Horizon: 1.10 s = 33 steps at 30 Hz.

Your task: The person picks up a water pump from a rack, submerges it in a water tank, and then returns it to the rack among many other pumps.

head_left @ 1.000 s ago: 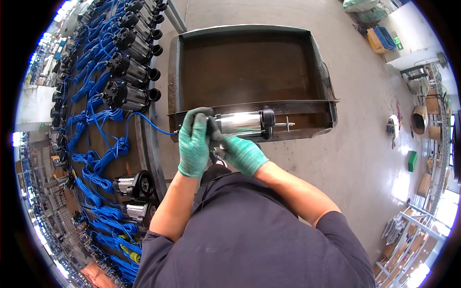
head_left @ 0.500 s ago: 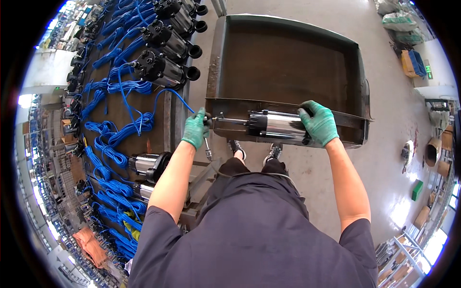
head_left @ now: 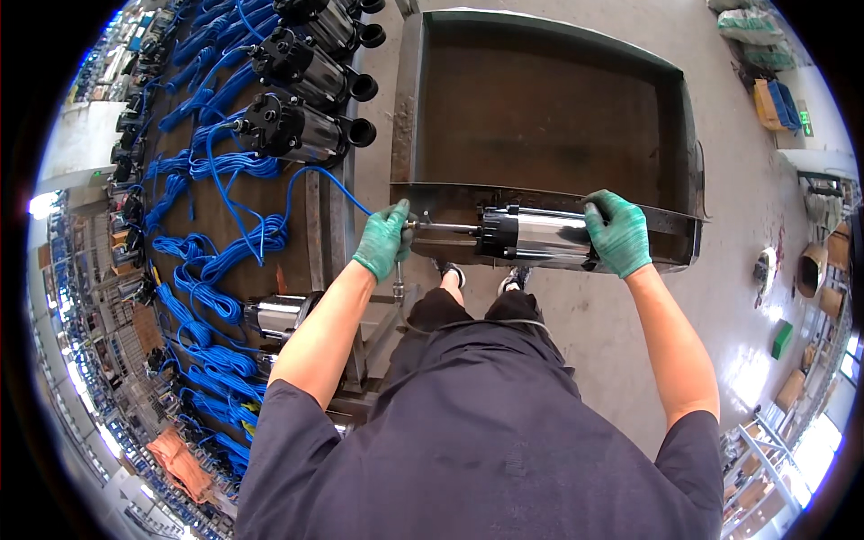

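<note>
A shiny steel motor cylinder (head_left: 549, 232) with a black end cap lies sideways across the near edge of a dark metal tray (head_left: 544, 108). From its left end a thin metal shaft (head_left: 447, 229) runs to my left hand (head_left: 383, 238), which wears a green glove and is closed round the shaft's outer end. What else the fingers cover there is hidden. A blue cable (head_left: 337, 183) reaches this hand from the left, and a metal fitting (head_left: 399, 286) hangs below it. Gloved in green too, my right hand (head_left: 621, 236) grips the motor's right end, thumb on top.
On my left, a bench (head_left: 297, 207) carries coiled blue cables (head_left: 236, 165) and several upright black-and-steel pumps (head_left: 292, 130). Another steel cylinder (head_left: 277, 315) lies beside my left forearm. A green box (head_left: 781, 339) sits on the floor at right, near shelving (head_left: 774, 459).
My left hand has shifted slightly right along the shaft toward the motor. The motor and my right hand sit a little farther right in view, and the whole view has shifted slightly.
</note>
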Available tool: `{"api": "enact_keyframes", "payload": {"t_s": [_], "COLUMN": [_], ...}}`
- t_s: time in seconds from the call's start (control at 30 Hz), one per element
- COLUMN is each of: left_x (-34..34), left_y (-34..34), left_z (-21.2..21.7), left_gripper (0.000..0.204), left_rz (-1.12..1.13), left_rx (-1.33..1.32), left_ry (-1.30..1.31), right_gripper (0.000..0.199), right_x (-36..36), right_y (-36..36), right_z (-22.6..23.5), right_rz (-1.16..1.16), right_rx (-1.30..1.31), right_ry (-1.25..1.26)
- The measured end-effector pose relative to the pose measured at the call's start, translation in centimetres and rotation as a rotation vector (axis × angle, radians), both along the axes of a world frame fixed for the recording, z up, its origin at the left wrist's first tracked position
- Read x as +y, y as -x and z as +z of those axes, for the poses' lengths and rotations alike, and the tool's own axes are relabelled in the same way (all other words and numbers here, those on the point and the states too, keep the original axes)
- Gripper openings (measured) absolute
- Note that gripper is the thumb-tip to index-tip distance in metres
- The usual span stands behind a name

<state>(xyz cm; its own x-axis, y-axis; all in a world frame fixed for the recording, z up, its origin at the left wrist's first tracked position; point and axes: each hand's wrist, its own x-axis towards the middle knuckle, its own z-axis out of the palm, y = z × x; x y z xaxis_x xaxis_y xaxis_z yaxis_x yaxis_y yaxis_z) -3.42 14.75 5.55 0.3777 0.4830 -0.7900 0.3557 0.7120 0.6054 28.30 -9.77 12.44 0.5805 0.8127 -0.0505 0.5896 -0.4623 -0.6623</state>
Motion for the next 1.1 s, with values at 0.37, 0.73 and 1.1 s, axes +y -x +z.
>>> {"api": "enact_keyframes", "payload": {"t_s": [0.37, 0.73, 1.1], "left_x": [-0.2, -0.7, -11.3], "left_y": [-0.9, 1.2, -15.4], "left_z": [0.0, 0.6, 13.2], "left_gripper": [0.030, 0.022, 0.035], "left_rz": [-0.007, 0.196, 0.148], "left_rx": [0.096, -0.061, -0.720], "left_ry": [-0.016, -0.117, 0.024], "right_gripper": [0.012, 0.012, 0.036], "right_x": [0.3, -0.5, -5.0], "right_y": [0.3, 0.6, 8.2], "right_z": [-0.1, 0.4, 2.3], "right_rz": [-0.039, 0.081, 0.157], "right_rx": [-0.029, -0.218, 0.455], "right_ry": [-0.018, -0.117, 0.115]}}
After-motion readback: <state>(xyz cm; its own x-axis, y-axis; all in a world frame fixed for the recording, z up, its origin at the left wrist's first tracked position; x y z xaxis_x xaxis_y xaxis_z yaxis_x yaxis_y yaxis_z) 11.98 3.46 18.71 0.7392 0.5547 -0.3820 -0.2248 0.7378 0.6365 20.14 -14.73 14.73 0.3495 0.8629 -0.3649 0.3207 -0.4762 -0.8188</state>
